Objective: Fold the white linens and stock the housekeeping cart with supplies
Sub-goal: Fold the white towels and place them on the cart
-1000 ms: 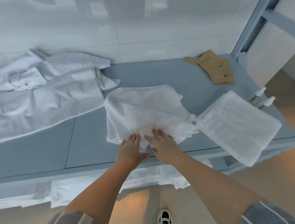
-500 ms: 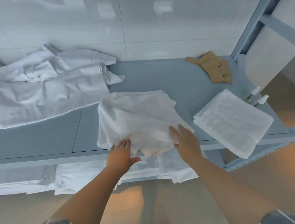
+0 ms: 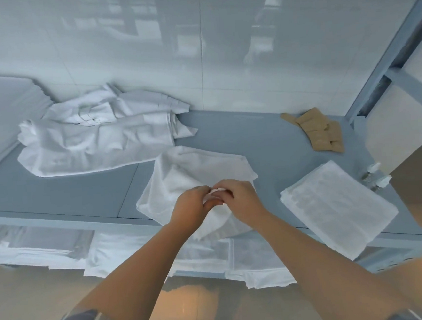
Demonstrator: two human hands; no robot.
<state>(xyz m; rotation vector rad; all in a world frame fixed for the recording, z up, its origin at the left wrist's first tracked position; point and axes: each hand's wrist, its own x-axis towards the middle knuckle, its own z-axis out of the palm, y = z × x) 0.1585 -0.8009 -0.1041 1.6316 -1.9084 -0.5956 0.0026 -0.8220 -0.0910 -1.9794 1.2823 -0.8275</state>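
**On the grey shelf: both hands pinch one towel**

Around the towel [image 3: 195,171] lie crumpled linens [image 3: 97,141] behind-left, a folded stack [image 3: 335,208] right, tan packets [image 3: 316,131] and small bottles [image 3: 375,177] beyond. Left hand [image 3: 191,207] and right hand [image 3: 241,200] meet, fingers curled, pinching the towel's edge. Below, a lower shelf [image 3: 203,271] holds flat white sheets [image 3: 111,253].

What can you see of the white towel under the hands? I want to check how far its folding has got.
The white towel is a soft, terry-looking cloth, rumpled and only loosely gathered, not yet a neat fold. It lies on the grey-blue shelf top, at the front, with its near edge drooping over the shelf's front rim. The left hand and right hand meet above its middle, both pinching a bunched bit of it.
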